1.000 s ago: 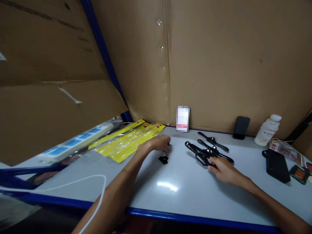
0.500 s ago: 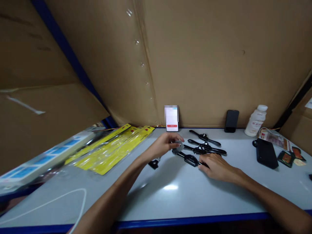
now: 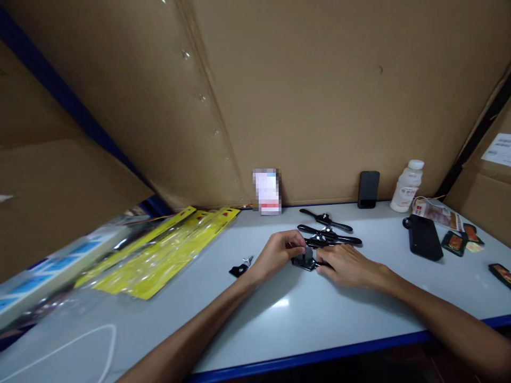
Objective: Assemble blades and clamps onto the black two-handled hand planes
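Observation:
My right hand (image 3: pixel 347 265) is closed on one handle of a black spokeshave (image 3: pixel 303 264), which lies low over the table with its flat body turned to the left. In my left hand (image 3: pixel 279 251) a small grey metal blade (image 3: pixel 308 254) is pinched between thumb and fingers, held at the spokeshave's body. Just behind my hands lie two assembled spokeshaves (image 3: pixel 326 218) (image 3: pixel 331 234), and a third (image 3: pixel 315 243) is partly hidden by my fingers. To the left of my left wrist rests a small black cap piece (image 3: pixel 238 270) with a silver thumbscrew (image 3: pixel 248 260).
Yellow blister packs (image 3: pixel 159 266) lie at left beside a long white box with blue labels (image 3: pixel 59 266). Along the back stand a lit phone (image 3: pixel 267 192), a dark phone (image 3: pixel 368 189) and a bottle (image 3: pixel 406 187). A black case (image 3: pixel 425 238) and snack packets (image 3: pixel 455 242) lie right.
My left hand has brought the blade down and right to the spokeshave's body. My right hand still holds the handle. The view has shifted slightly to the right.

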A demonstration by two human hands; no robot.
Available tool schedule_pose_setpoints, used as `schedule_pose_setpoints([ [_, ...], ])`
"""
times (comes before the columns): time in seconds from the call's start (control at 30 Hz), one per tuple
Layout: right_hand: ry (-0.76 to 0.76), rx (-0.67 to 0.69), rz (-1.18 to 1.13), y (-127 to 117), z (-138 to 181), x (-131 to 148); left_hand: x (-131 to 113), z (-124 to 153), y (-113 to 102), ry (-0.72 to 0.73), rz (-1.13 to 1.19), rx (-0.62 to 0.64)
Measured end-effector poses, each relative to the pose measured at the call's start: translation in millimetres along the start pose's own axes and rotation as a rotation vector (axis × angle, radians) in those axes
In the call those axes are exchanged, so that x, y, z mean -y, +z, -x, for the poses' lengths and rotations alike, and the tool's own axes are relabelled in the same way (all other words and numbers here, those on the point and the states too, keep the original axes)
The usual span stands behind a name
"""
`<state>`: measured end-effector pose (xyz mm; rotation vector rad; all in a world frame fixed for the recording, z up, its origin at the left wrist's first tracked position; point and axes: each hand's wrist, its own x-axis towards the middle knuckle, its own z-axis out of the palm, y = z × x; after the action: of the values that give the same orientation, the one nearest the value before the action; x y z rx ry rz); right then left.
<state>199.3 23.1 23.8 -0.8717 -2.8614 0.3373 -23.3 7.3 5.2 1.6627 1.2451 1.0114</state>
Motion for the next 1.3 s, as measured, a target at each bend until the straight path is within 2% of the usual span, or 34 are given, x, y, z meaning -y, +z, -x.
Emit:
schedule_pose_setpoints([
  [0.43, -0.019, -0.024, -0.022, 4.7, -1.1, -6.9, 11.3, -8.0, -8.5, 0.006, -0.153, 0.010],
  [0.6, -0.014, -0.031, -0.008, 4.3, -0.6, -5.7, 8.7, -6.9, -12.1, 0.014, -0.080, 0.018],
  [0.9, -0.020, -0.048, 0.028, 7.1, -0.3, -7.0, 9.9, -7.9, -13.9, -0.060, 0.030, 0.022],
  [1.1, 0.002, -0.186, 0.231, 12.4, -1.3, 0.2, 5.2, -5.9, -3.2, -0.053, 0.139, -0.025],
  [1.3, -0.134, -0.258, 0.341, 11.3, -1.4, 12.1, 1.1, -2.7, 12.0, -0.099, 0.291, -0.023],
])
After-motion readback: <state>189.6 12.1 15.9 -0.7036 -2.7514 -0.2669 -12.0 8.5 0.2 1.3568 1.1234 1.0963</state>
